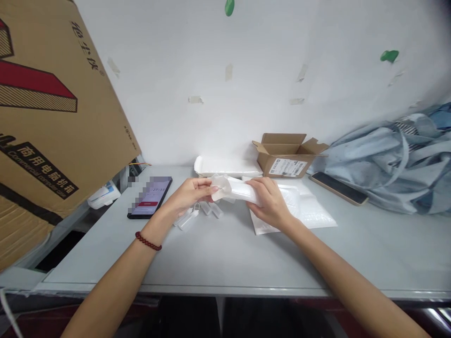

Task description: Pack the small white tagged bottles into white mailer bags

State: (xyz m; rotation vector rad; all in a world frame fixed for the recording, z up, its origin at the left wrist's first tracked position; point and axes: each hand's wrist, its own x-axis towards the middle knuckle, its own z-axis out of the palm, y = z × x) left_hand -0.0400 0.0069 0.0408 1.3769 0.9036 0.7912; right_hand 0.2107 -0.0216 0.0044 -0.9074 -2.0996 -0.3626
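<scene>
Both hands hold a white bubble mailer [239, 189] above the middle of the desk. My left hand [193, 193] pinches its left end, where the mouth seems to gape a little. Wrapped round the right part of the mailer are the fingers of my right hand [268, 199]. Several small clear plastic pieces [188, 219] lie on the desk under and beside my left hand; their exact kind is hard to make out. More white bubble mailers [312, 206] lie flat beneath and to the right of my right hand. Whether anything is inside the held mailer cannot be seen.
Behind the hands, a stack of white mailers [229, 166] lies by the wall, beside an open cardboard box [287, 157]. A lit phone [150, 199] is at left, a dark phone [338, 188] at right near a light-blue cloth bag [380, 159]. A big carton [63, 117] leans in from the left.
</scene>
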